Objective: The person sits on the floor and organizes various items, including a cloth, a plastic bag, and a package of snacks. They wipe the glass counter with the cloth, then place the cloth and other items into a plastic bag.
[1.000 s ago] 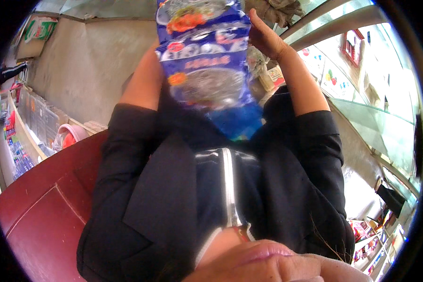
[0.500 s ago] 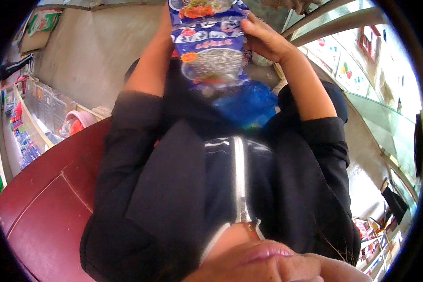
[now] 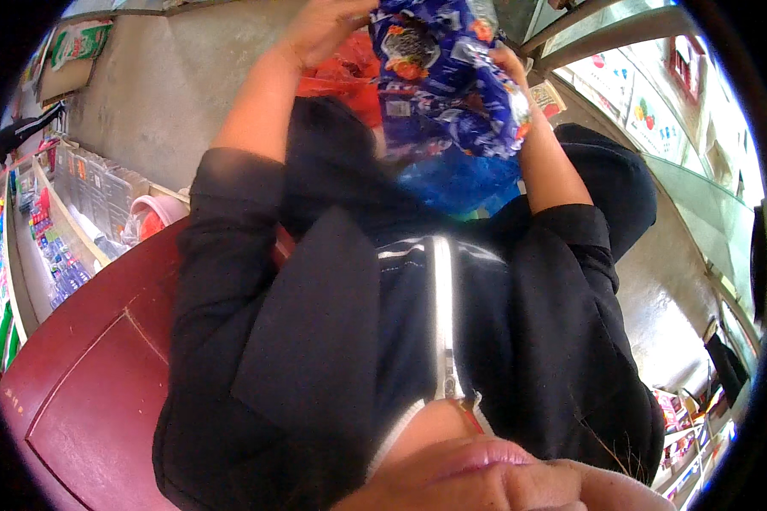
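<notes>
A blue printed snack package point(image 3: 443, 77) is held out in front of my chest, crumpled and tilted. My left hand point(image 3: 324, 30) grips it at its upper left edge, close against an orange-red plastic bag point(image 3: 345, 77) that shows behind the package. My right hand point(image 3: 510, 66) is closed on the package's right side. Both forearms are bare below pushed-up black jacket sleeves point(image 3: 230, 221). A blue plastic bag point(image 3: 456, 183) hangs just under the package. The fingertips of both hands are partly hidden by the wrapper.
A dark red wooden counter point(image 3: 85, 366) lies at my left. Beyond it stand shelves of packaged goods point(image 3: 51, 238) and a pink and white bowl point(image 3: 153, 213). Concrete floor point(image 3: 145, 77) spreads ahead. Metal rails point(image 3: 605, 34) cross the upper right, with more goods shelves point(image 3: 682, 426) at lower right.
Both hands have carried the blue package farther up and away from my chest, and it has crumpled and tilted. The orange-red bag has come into sight behind it.
</notes>
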Motion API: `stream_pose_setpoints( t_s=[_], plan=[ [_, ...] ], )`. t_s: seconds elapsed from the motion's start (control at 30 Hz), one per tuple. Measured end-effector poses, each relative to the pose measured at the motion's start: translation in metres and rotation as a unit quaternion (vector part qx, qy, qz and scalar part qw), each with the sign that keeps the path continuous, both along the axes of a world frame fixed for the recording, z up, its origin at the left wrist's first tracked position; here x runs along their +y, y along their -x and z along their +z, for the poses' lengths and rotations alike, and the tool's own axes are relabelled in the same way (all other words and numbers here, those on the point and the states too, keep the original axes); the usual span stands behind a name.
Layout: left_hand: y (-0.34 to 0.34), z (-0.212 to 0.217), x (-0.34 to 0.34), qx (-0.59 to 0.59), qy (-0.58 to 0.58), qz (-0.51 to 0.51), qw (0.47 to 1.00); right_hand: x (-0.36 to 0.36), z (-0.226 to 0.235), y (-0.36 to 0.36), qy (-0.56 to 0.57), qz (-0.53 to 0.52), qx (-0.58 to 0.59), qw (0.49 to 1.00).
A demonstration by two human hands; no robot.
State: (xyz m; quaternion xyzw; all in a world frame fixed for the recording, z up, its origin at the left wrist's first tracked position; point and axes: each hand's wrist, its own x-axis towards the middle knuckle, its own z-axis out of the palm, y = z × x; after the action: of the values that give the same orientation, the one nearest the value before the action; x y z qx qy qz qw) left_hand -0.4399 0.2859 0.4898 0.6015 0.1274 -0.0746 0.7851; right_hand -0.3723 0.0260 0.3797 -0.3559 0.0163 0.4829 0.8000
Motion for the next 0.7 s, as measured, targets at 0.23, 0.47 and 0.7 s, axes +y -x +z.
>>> stream_pose_setpoints(
  t_s=[0.23,0.47,0.7],
  plan=[
    [0.022,-0.111,0.112,0.226,-0.510,-0.033,0.829,-0.038,-0.028,-0.047,-0.049,-0.088,0.011,0.995],
    [0.053,-0.235,0.009,0.040,-0.576,-0.184,0.796,-0.054,-0.021,-0.062,-0.042,-0.146,-0.007,0.988],
    [0.068,-0.130,-0.087,0.068,-0.543,-0.316,0.775,-0.068,-0.013,-0.060,-0.037,-0.174,-0.022,0.984]
  ],
)
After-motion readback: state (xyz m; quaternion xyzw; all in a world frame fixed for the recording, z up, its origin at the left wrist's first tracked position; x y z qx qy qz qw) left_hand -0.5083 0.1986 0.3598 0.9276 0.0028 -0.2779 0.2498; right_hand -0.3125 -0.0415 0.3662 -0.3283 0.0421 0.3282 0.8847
